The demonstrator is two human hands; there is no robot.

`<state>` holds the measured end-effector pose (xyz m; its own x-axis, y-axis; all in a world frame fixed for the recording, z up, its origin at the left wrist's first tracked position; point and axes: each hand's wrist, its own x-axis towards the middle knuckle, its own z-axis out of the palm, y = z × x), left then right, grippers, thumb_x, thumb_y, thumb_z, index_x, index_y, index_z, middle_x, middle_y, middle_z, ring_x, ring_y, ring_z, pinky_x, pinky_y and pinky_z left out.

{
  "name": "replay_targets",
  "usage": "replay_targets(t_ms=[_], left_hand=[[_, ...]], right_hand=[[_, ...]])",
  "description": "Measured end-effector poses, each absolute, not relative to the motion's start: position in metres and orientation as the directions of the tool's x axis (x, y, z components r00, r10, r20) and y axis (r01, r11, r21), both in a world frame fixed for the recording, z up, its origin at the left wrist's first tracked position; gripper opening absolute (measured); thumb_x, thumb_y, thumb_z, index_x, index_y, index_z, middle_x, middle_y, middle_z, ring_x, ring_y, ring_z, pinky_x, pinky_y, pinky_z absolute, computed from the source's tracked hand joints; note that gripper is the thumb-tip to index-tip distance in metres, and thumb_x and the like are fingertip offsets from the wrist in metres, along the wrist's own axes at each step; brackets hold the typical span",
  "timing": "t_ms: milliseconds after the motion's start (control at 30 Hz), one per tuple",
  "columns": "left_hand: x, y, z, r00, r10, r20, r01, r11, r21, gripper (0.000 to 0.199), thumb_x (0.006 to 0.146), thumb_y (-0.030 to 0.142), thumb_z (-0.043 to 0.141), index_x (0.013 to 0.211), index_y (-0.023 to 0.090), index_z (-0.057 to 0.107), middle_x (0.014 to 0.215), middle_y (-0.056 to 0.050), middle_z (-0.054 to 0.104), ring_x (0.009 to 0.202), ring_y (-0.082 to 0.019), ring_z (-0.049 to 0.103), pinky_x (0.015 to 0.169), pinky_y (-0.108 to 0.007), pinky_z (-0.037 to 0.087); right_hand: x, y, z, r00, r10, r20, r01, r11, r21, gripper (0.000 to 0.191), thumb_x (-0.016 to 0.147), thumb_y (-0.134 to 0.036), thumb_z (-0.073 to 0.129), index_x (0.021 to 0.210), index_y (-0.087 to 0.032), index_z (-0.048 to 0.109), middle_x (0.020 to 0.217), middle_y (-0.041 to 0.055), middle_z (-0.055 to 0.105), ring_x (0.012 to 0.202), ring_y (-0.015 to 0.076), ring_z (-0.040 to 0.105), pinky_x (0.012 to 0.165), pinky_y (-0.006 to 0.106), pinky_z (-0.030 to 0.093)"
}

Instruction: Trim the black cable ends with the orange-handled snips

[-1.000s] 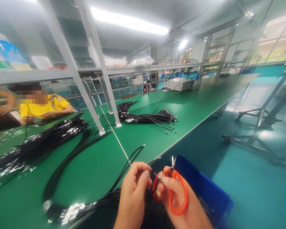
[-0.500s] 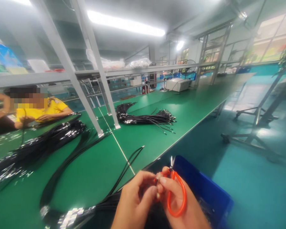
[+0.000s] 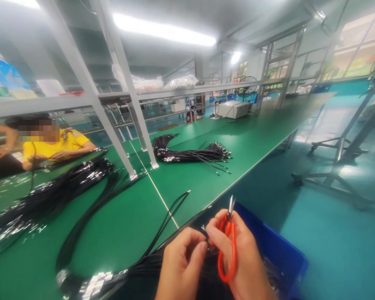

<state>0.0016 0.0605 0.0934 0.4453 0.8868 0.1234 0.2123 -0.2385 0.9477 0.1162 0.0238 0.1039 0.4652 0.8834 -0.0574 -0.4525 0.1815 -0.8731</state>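
The thumb and fingers of the left hand (image 3: 181, 266) are bent in toward each other, right by a small dark wire end with a pale tip (image 3: 203, 228). I cannot tell which fingers pinch it, because it sits between the two hands. The right hand (image 3: 246, 250) grips the metal scissors with orange loop handles (image 3: 233, 241); the blades point up, a little bit apart.

The wire end is tiny, so it could slip away if the pinch is weak. The sharp blades poke up close to the right fingers, so a quick twist of that hand could nick someone. The long, bendy bundle of black cables with shiny silver ends (image 3: 68, 246) curves over the table and runs behind the left hand. A hard tug might drag the bundle off, or the two loose black cables (image 3: 160, 231) could snag.

The hands are just past the front edge of the flat green table (image 3: 128, 229). The deep blue plastic bin (image 3: 278, 241) sits low beside the right hand, so a dropped bit could fall in there. The slanted white metal post (image 3: 141, 125) is well ahead. There is room to lift up or swing right, over the floor.
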Motion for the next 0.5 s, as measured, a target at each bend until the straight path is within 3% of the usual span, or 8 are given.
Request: replay_targets(t_ms=[200, 500], left_hand=[[0.0037, 0.0581, 0.0913, 0.429, 0.896, 0.111, 0.136, -0.186, 0.973, 0.020, 0.083, 0.033, 0.055, 0.073, 0.017, 0.062, 0.070, -0.003, 0.065, 0.067, -0.018, 0.057, 0.063, -0.024, 0.044], [0.0025, 0.0594, 0.0943, 0.424, 0.903, 0.064, 0.078, -0.107, 0.991, 0.024, 0.081, 0.037, 0.058, 0.068, 0.017, 0.058, 0.064, 0.001, 0.058, 0.062, -0.014, 0.050, 0.059, -0.022, 0.039]], right_hand=[[0.1149, 0.0164, 0.1020, 0.401, 0.908, -0.123, -0.604, 0.161, -0.781, 0.017, 0.072, -0.020, 0.070, 0.084, -0.021, 0.058, 0.075, -0.0015, 0.063, 0.066, 0.0134, 0.055, 0.066, 0.026, 0.047], [0.1172, 0.0194, 0.0990, 0.483, 0.870, -0.099, -0.539, 0.207, -0.817, 0.016, 0.075, -0.028, 0.071, 0.082, -0.022, 0.058, 0.075, -0.0029, 0.063, 0.063, 0.0108, 0.052, 0.062, 0.022, 0.045]])
